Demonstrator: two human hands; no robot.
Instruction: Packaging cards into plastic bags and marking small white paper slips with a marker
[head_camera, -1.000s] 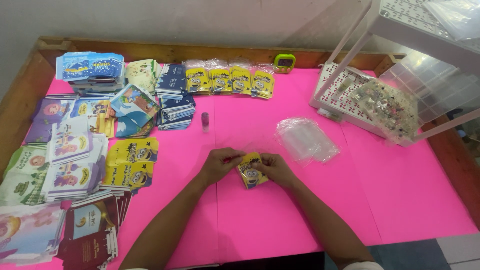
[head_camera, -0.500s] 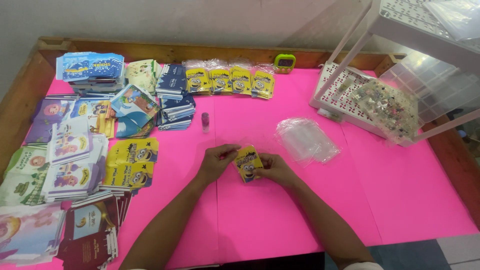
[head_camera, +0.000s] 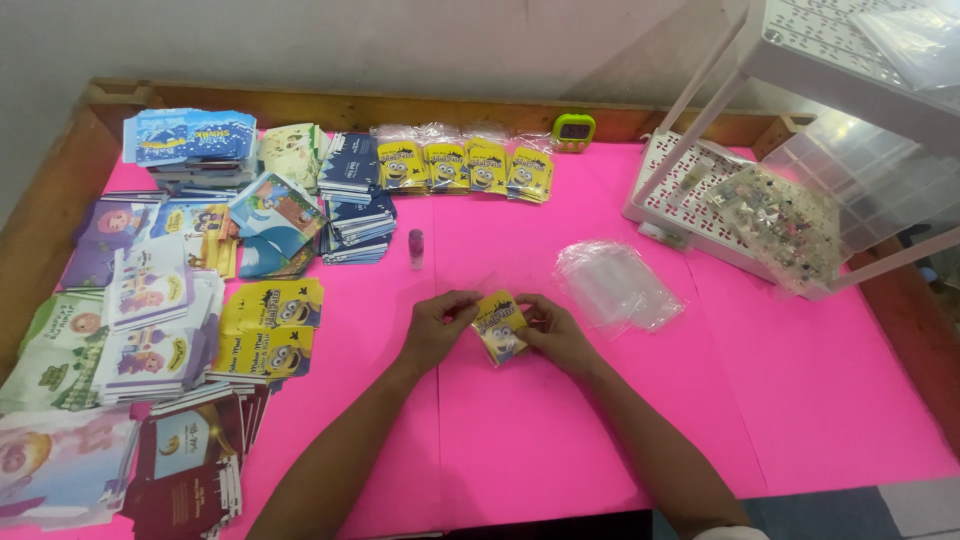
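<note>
The bench (head_camera: 560, 440), covered in pink sheet and edged with a wooden rim, carries all items.

At 1 to 2 o'clock stands a white plastic rack (head_camera: 690, 180) with a perforated tray; a clear bag of small trinkets (head_camera: 775, 215) leans on it. The rack sits well apart from the hands and does not hinder them.

From 8 to 11 o'clock lie stacks of printed cards (head_camera: 150, 320) in many colours, sorted by design into separate piles. This keeps each design reachable from the left side. At 12 o'clock a row of bagged yellow cards (head_camera: 465, 165) lies along the far rim, probably finished pieces set out of the working zone.

Just right of the hands, at about 2 o'clock, lies a loose pile of clear plastic sleeves (head_camera: 620, 285), placed near the right hand. A small green timer (head_camera: 573, 130) stands at 12 o'clock by the rim. A small pink bottle (head_camera: 415, 248) stands upright at 11 o'clock, near the hands.

At bench centre, the left hand (head_camera: 437, 328) and right hand (head_camera: 552, 335) both grasp a small yellow cartoon card (head_camera: 498, 327), pinching it at opposite edges. The card is tilted and raised slightly off the surface. Whether a clear sleeve already surrounds it cannot be told. Nothing lies between the hands and the sleeves.
</note>
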